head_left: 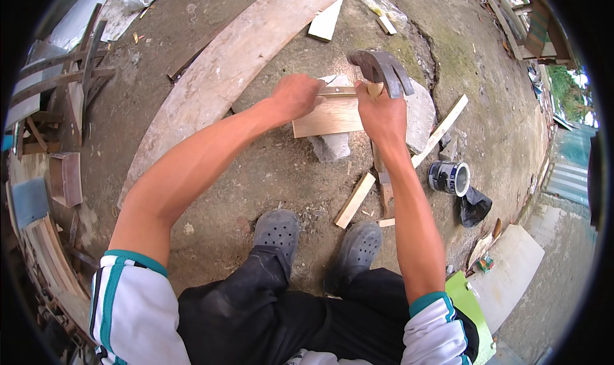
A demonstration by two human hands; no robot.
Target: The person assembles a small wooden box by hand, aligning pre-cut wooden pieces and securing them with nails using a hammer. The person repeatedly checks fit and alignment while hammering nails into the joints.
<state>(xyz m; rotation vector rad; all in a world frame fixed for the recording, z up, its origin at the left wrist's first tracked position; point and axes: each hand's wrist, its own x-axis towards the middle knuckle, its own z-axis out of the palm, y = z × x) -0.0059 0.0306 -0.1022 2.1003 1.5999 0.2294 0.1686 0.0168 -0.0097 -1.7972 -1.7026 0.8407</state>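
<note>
The smooth wooden board (327,120) is flanked leftward by rough, open ground (224,163). At its far edge, a strip (337,91) is clamped by the left hand (296,97), a claw hammer (377,67) by the right hand (385,117).

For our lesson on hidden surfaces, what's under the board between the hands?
A rough grey chunk shows beneath the board, at its near edge; anything else underneath is covered.

A head-worn fisheye looks down at the ground (214,189).
</note>
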